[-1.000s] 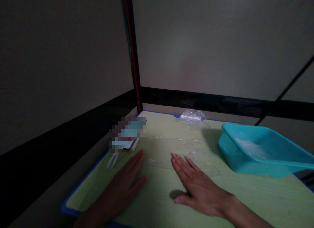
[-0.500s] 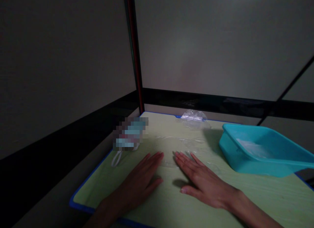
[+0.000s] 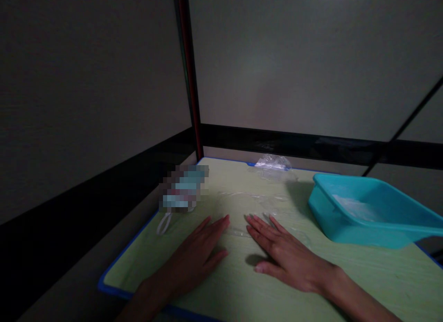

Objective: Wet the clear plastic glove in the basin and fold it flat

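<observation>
Clear plastic film (image 3: 256, 211), thin and hard to see in the dim light, lies flat on the pale green surface (image 3: 363, 276) under the fingertips of both hands. Left hand (image 3: 199, 255) rests palm down with its fingers stretched out and close together, gripping nothing, its tips at the near edge of the film. Right hand (image 3: 285, 257) lies the same way just beside it, flat and open with the thumb spread to the side, fingertips on the film; judging by this, the two palms press the sheet down to keep it smooth and in place. Left of the hands, near the blue rim, sits a small blurred packet (image 3: 183, 190) with a white loop (image 3: 164, 223) trailing from it. At the far edge lies a crumpled clear bag (image 3: 273, 164). Well to the right stands a turquoise tub (image 3: 363, 216), tilted slightly, with something pale inside.
</observation>
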### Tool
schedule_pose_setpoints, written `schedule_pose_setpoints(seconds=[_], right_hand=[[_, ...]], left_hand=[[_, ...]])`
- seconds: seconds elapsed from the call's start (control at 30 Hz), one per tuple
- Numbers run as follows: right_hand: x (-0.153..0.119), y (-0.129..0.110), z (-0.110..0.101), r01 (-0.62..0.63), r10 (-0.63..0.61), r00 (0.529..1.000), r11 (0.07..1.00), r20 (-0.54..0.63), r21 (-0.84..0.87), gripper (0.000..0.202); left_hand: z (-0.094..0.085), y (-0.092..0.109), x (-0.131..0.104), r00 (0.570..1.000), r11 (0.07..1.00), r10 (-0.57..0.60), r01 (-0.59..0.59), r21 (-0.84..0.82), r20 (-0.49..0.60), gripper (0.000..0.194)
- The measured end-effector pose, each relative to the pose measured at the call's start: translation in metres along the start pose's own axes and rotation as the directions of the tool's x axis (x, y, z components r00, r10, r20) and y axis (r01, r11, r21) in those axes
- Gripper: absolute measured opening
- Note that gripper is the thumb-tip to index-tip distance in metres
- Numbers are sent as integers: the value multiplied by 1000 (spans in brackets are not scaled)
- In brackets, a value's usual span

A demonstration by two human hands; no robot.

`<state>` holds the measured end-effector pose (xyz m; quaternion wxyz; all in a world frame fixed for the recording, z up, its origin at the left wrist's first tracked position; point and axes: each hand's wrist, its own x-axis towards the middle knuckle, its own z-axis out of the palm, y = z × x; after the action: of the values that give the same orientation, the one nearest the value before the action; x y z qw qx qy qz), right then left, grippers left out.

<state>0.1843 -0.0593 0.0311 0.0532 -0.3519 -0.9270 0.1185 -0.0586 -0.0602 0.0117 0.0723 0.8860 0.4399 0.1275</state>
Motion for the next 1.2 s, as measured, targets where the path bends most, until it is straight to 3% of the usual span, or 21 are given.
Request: schedule_pose_setpoints(seconds=[0.4,0.57,0.83,1.2], right_hand=[[-1,-4,-6,16,-16,999,1000,32,11,62],[-2,-4,-7,31,-32,999,999,34,19,62],[-4,-5,-8,56,-58,998,997,34,52,63],[-5,-6,-3,41,-48,994,997,101,71,69]], left_hand=[[-5,-1,1,999,1000,-3,3,16,-54,51],[-2,-5,8,992,989,-109,103,-109,-56,49],[-6,-4,12,974,904,-214,167,-394,-78,43],[-2,-15,17,950,858,-311,261,-442,-42,42]])
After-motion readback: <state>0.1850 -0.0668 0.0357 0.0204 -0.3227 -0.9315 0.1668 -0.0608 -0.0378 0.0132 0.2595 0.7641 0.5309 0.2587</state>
